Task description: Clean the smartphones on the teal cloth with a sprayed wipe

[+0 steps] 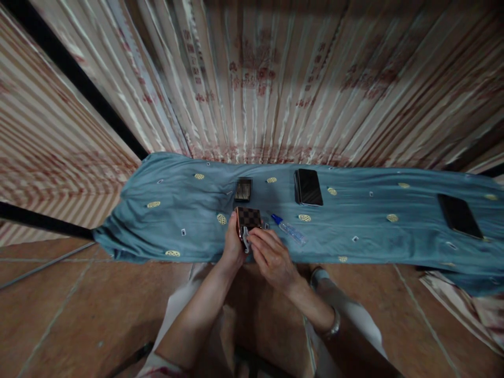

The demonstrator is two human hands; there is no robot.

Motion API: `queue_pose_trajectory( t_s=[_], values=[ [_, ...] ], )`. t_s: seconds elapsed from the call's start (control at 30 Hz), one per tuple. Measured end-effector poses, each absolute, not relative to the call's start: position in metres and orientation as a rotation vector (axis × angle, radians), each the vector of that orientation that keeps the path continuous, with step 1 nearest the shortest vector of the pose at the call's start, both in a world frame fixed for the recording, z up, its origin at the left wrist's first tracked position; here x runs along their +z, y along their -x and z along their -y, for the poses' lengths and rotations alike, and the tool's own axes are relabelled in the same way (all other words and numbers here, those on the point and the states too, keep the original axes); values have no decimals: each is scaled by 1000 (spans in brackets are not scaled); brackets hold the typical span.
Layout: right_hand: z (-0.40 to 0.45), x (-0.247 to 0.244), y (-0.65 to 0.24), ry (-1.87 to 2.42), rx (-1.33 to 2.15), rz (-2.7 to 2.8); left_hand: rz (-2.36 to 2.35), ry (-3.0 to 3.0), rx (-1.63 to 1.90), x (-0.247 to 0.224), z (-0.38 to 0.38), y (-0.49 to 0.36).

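Observation:
My left hand (233, 244) is closed around the side of a small flat case (249, 216) with a brown checkered face and a shiny copper-coloured edge. It is held just over the near part of the cloth-covered table. In the fingers of my right hand (273, 257) is a crumpled whitish wipe (246, 240), pressed against the lower part of the case. My fingers hide some of both. Right of the case lies a clear bottle (292, 232) with a blue pointed cap (276, 218). Beyond the case sits a small dark square object (243, 190), partly pixelated.
A teal patterned cloth (189, 210) covers the long narrow table. On it lie a black flat stack like phones or tablets (309, 187) and, far right, another black slab (460, 215). Striped curtains (255, 94) hang behind. Dark poles (79, 79) stand at left.

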State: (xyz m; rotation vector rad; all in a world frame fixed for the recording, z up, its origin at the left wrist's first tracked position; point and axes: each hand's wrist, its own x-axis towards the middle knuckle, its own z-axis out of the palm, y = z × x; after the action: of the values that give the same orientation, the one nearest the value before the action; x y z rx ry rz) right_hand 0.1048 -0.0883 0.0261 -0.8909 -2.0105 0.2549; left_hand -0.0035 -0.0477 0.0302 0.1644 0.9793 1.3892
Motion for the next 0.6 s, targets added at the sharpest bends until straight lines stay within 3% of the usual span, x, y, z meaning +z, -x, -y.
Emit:
queue_pose_trajectory(
  t_s=[0.6],
  values=[
    [77, 16, -124, 1028, 98, 2023, -891, -163, 1351, 39, 50, 6]
  ],
)
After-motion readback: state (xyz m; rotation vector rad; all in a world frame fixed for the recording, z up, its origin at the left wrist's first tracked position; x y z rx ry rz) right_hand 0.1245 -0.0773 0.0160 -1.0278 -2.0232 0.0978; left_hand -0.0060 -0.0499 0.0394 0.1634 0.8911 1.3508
